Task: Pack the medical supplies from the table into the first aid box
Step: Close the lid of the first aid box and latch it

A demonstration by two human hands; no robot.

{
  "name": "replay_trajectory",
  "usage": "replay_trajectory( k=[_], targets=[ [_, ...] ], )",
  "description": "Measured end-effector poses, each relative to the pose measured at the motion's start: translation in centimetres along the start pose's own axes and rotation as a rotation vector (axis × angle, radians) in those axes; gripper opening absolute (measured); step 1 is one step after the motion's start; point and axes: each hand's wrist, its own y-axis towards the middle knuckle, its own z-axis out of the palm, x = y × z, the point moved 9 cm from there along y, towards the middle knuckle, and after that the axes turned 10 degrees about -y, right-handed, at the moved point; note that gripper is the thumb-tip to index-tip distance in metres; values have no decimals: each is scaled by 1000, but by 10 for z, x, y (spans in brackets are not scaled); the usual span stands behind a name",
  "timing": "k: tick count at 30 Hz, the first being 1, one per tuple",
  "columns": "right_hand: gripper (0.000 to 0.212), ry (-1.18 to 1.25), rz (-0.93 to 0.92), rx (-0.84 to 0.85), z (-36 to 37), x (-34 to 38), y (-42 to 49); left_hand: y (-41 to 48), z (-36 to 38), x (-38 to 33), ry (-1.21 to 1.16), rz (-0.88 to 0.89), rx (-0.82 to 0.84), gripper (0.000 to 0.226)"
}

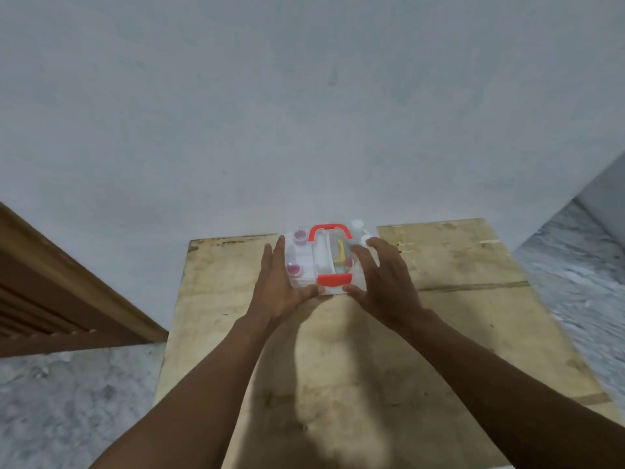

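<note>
A clear plastic first aid box (306, 262) with a red handle (330, 229) and a red latch (334, 279) sits at the far edge of the wooden table (456, 265). Through its clear lid I see two small pink-capped jars (299, 237), white items and something yellow. My left hand (279, 286) lies against the box's left side, thumb at its near edge. My right hand (378, 282) rests on its right side, fingers spread over the top. A white bottle (357, 228) stands at the box's far right corner.
The table butts against a pale wall. A brown wooden louvred panel (50, 299) leans at the left. Grey speckled floor (67, 407) lies on both sides of the table.
</note>
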Motion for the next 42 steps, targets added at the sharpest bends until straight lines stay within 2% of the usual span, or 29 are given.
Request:
replay_trajectory(
  k=[3,4,9,18,25,32,37,42],
  targets=[
    [86,186,214,63,18,-34,-8,-7,4,-2,-21,17,-55,119],
    [89,232,232,100,29,-38,-11,-10,6,-1,-30,21,-83,117],
    [91,324,180,-5,43,-41,-18,-11,8,11,-67,75,-232,102],
    [89,512,184,-143,57,-46,-15,-12,12,20,-297,75,-306,92],
    [85,469,246,-168,61,-46,-13,-9,16,31,-325,70,-292,103],
    [79,405,285,-258,61,-45,-16,-9,21,37,-334,90,-362,97],
    [81,415,318,-245,63,-47,-17,-10,22,37,-366,97,-359,98],
    [87,452,367,-159,62,-47,-15,-9,22,33,-320,63,-287,99]
  ],
)
